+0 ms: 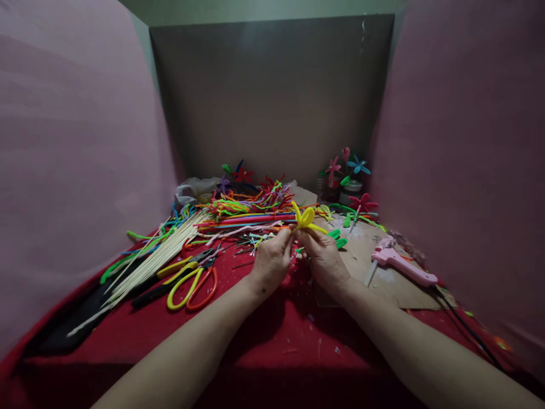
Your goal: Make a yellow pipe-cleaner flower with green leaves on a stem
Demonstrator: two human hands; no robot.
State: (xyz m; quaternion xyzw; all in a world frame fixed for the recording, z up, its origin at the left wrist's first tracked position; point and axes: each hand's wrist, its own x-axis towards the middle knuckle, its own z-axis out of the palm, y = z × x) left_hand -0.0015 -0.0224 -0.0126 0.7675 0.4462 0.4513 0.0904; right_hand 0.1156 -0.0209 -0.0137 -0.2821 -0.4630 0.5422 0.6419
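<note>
A yellow pipe-cleaner flower with looped petals is held up over the middle of the table. My right hand is closed, pinching it near its base. My left hand is closed as well, its thumb and fingertips pressed together at the flower's left side. Green fuzzy leaves show just beyond the right hand; whether they join the flower's stem I cannot tell. The palms and lower fingers hide whatever lies under the petals.
Scissors, pliers and wooden sticks lie on the left. Coloured pipe cleaners are heaped behind. On the right, a pink glue gun rests on cardboard, its cord trailing forward. Finished flowers stand at the back.
</note>
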